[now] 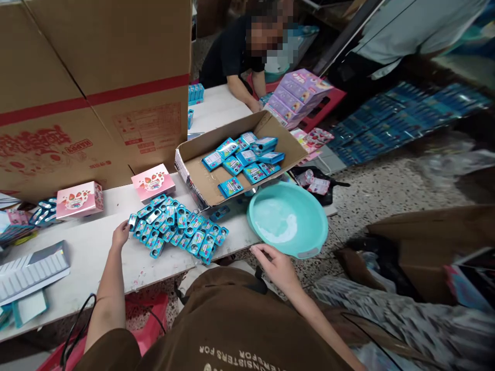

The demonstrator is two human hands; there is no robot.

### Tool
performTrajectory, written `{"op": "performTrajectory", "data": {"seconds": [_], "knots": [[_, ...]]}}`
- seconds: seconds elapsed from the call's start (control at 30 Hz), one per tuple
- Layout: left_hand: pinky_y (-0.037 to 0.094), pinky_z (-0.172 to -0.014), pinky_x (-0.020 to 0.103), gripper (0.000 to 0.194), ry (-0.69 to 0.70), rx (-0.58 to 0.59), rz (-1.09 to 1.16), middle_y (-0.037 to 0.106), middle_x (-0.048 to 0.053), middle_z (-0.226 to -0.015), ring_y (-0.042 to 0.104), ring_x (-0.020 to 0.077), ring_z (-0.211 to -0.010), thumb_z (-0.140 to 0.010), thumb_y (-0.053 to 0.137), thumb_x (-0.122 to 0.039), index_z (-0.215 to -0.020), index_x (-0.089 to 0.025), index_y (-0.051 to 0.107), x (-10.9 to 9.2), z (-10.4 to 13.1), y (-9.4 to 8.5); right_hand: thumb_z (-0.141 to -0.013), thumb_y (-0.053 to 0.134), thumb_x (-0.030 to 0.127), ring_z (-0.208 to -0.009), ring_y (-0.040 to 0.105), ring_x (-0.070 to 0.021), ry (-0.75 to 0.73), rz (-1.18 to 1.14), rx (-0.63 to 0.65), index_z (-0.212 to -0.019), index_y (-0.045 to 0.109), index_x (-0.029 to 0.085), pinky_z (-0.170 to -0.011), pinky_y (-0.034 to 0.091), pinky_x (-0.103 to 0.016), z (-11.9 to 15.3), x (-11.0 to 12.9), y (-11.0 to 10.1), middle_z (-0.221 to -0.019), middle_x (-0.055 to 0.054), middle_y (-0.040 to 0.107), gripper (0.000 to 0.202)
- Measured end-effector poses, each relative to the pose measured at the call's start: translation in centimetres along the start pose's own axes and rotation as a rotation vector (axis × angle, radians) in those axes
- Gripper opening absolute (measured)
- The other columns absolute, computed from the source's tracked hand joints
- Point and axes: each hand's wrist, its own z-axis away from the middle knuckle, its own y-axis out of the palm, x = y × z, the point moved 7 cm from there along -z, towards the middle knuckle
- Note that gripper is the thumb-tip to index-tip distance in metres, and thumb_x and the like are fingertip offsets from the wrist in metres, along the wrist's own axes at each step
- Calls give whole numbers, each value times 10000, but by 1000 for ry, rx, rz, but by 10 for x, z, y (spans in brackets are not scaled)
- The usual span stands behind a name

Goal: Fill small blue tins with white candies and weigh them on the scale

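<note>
The left hand (pixel 121 234) is reaching to the near-left edge of a loose pile of small blue packs with round dark windows (pixel 181 217), its fingertips touching the outermost one; whether they are gripping it, I cannot tell. The right hand (pixel 276 265) is hovering by the rim of a turquoise oval plastic basin (pixel 286 214), fingers loosely bent and apparently holding nothing.

The pile is lying on the white counter (pixel 93 257), just in front of a shallow open brown cardboard tray (pixel 209 188). Flat blue printed boxes (pixel 233 166) are lying in the tray, covering only part of its bottom. Going by this, things are looking partway along: many packs are still lying loose outside.

Two pink-and-white strawberry-printed boxes (pixel 153 183) are sitting beyond the pile, before a tall brown carton with a red stripe (pixel 150 62). Across the counter, a person in a dark shirt (pixel 226 54) is leaning forward near stacked purple boxes (pixel 296 98). To the right, rows of blue packages (pixel 386 118) are covering part of a speckled floor (pixel 390 180).
</note>
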Motion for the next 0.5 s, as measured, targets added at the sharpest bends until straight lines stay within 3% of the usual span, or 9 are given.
{"op": "performTrajectory", "data": {"seconds": [0.17, 0.33, 0.4, 0.5], "knots": [[458, -928, 351, 392, 56, 51, -65, 694, 53, -1081, 617, 227, -1043, -829, 481, -256, -1196, -224, 614, -3, 2, -5, -837, 447, 490, -722, 607, -204, -32, 31, 7, -734, 633, 193, -682, 447, -289, -3, 3, 1, -760, -61, 678, 365], [505, -847, 302, 376, 89, 135, -77, 717, 30, -999, 663, 196, -924, -808, 515, -285, -1161, -237, 636, -11, 4, -6, -839, 442, 472, -692, 597, -193, -33, 57, -2, -724, 628, 195, -663, 437, -282, -7, 0, 3, -734, -47, 665, 353], [503, -858, 321, 428, 107, 121, -88, 696, 57, -1068, 651, 212, -965, -822, 504, -352, -1217, -214, 596, -21, 2, -5, -842, 434, 471, -686, 592, -190, -39, 61, 6, -725, 626, 195, -662, 435, -283, -9, 0, 5, -727, -46, 661, 357], [423, -984, 356, 587, 154, 33, -111, 571, 120, -1289, 534, 243, -1180, -855, 435, -460, -1352, -151, 451, -47, -4, 0, -847, 428, 464, -682, 585, -189, -47, 74, 23, -713, 617, 196, -650, 427, -281, -13, 3, 9, -713, -45, 649, 354]]}}
